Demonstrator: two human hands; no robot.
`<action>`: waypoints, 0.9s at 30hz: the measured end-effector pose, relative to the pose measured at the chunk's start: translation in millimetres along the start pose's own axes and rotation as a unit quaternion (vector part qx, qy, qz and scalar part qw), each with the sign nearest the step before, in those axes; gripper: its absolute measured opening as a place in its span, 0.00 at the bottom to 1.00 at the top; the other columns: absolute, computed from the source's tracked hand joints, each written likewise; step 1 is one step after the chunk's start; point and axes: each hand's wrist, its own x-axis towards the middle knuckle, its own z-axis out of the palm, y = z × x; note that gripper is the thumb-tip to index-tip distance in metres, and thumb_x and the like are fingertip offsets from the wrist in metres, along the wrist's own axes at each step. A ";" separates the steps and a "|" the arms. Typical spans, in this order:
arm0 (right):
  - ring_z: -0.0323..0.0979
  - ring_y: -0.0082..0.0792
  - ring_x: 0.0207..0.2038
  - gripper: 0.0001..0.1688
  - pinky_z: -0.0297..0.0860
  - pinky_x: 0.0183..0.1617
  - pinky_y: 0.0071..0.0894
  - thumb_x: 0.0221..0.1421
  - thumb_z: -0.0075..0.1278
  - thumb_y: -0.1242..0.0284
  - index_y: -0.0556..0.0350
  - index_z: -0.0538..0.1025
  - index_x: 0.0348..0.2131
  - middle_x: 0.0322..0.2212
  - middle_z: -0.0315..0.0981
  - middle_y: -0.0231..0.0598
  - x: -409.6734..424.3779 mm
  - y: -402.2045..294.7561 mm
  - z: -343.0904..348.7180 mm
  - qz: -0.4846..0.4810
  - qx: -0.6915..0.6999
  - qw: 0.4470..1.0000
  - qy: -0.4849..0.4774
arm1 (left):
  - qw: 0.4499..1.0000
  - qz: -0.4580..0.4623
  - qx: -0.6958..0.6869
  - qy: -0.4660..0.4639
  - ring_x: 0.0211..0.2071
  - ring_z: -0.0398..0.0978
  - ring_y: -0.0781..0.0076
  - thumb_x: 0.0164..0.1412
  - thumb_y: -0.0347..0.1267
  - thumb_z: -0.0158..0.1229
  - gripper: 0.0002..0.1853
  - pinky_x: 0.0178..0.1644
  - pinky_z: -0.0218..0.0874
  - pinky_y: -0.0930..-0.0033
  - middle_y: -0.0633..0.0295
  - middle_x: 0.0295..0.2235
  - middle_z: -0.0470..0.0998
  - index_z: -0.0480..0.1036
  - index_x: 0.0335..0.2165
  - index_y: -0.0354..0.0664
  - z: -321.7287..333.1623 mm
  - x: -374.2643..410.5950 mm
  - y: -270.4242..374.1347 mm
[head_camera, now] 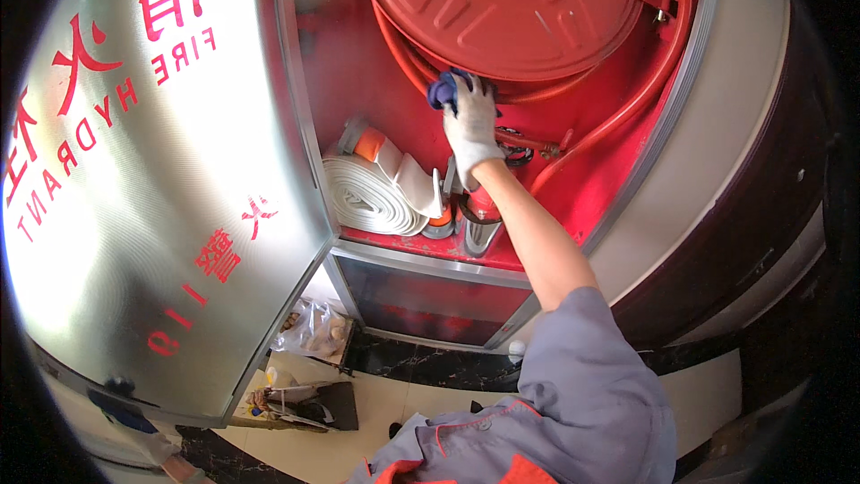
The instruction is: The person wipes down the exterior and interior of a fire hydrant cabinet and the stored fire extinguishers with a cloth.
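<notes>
My right hand (pixel 472 119), in a white glove, reaches into a red fire cabinet. It is closed on a dark blue cloth (pixel 443 92), held at the lower rim of a red metal hose reel (pixel 497 20). Red hose (pixel 625 111) runs around the reel and down its right side. Below my hand, a coiled white fire hose (pixel 376 198) with metal couplings lies at the left. A metal nozzle (pixel 480 235) and a red cylinder (pixel 481 205), partly hidden by my wrist, are beside it. My left hand is out of view.
The open frosted glass door (pixel 154 181), marked with red lettering, fills the left. Below the cabinet is a dark glass panel (pixel 430 299). A plastic bag (pixel 316 329) and a dustpan (pixel 336 407) are near the floor. A curved wall (pixel 699 148) stands at the right.
</notes>
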 end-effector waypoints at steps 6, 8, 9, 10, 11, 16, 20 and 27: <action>0.64 0.63 0.52 0.31 0.62 0.56 0.56 0.49 0.50 0.73 0.50 0.66 0.55 0.52 0.63 0.60 34.2 -34.4 47.8 -0.016 -0.030 0.999 -0.017 | 0.997 -0.063 -0.019 0.043 0.40 0.73 0.59 0.69 0.46 0.40 0.26 0.50 0.64 0.55 0.47 0.40 0.75 0.70 0.45 0.30 107.9 -50.4 93.3; 0.63 0.60 0.53 0.27 0.62 0.56 0.55 0.49 0.49 0.74 0.48 0.69 0.52 0.52 0.63 0.54 35.5 -28.5 40.8 -0.028 -0.018 0.998 -0.050 | 0.996 -0.048 0.034 0.074 0.36 0.74 0.57 0.68 0.50 0.37 0.30 0.47 0.65 0.52 0.47 0.36 0.75 0.71 0.40 0.31 118.6 -55.1 112.3; 0.62 0.58 0.54 0.26 0.63 0.56 0.54 0.49 0.49 0.75 0.48 0.70 0.50 0.52 0.64 0.51 35.4 -22.7 37.6 -0.048 -0.022 0.996 -0.066 | 0.993 -0.043 0.061 0.091 0.34 0.74 0.57 0.68 0.53 0.36 0.33 0.45 0.66 0.51 0.47 0.34 0.76 0.71 0.38 0.31 122.2 -55.6 114.1; 0.61 0.56 0.55 0.24 0.63 0.55 0.53 0.49 0.49 0.75 0.49 0.72 0.48 0.52 0.64 0.47 34.2 -15.7 33.5 -0.066 -0.026 0.994 -0.082 | 0.995 -0.020 0.061 0.073 0.34 0.74 0.57 0.68 0.52 0.38 0.31 0.45 0.66 0.49 0.48 0.35 0.76 0.71 0.39 0.31 117.6 -54.8 110.0; 0.61 0.56 0.55 0.24 0.64 0.55 0.53 0.48 0.48 0.76 0.49 0.72 0.48 0.52 0.63 0.46 29.5 -5.3 26.1 -0.081 -0.056 0.989 -0.107 | 0.996 -0.015 0.062 0.060 0.34 0.74 0.57 0.68 0.52 0.38 0.31 0.46 0.66 0.49 0.48 0.35 0.75 0.70 0.39 0.31 112.4 -52.7 106.1; 0.61 0.53 0.53 0.23 0.65 0.53 0.50 0.47 0.47 0.77 0.49 0.75 0.46 0.50 0.67 0.42 2.0 52.0 -52.6 -0.118 -0.178 0.968 -0.132 | 0.990 0.074 0.118 -0.008 0.36 0.73 0.57 0.68 0.49 0.40 0.27 0.47 0.66 0.50 0.50 0.36 0.75 0.67 0.44 0.32 66.8 -36.5 67.4; 0.66 0.48 0.47 0.22 0.67 0.50 0.46 0.47 0.46 0.77 0.47 0.77 0.43 0.49 0.69 0.38 -3.2 103.3 -114.7 -0.148 -0.287 0.943 -0.082 | 0.992 0.099 0.075 -0.018 0.36 0.73 0.58 0.67 0.46 0.45 0.24 0.46 0.67 0.51 0.49 0.36 0.75 0.66 0.44 0.32 68.6 -38.0 64.3; 0.64 0.55 0.50 0.29 0.66 0.54 0.50 0.45 0.53 0.77 0.47 0.73 0.50 0.53 0.65 0.43 7.9 138.1 -223.7 -0.068 -0.292 0.952 0.055 | 0.955 0.199 0.208 -0.065 0.33 0.75 0.59 0.67 0.42 0.47 0.22 0.40 0.70 0.55 0.48 0.33 0.75 0.67 0.41 0.28 96.1 -66.6 97.4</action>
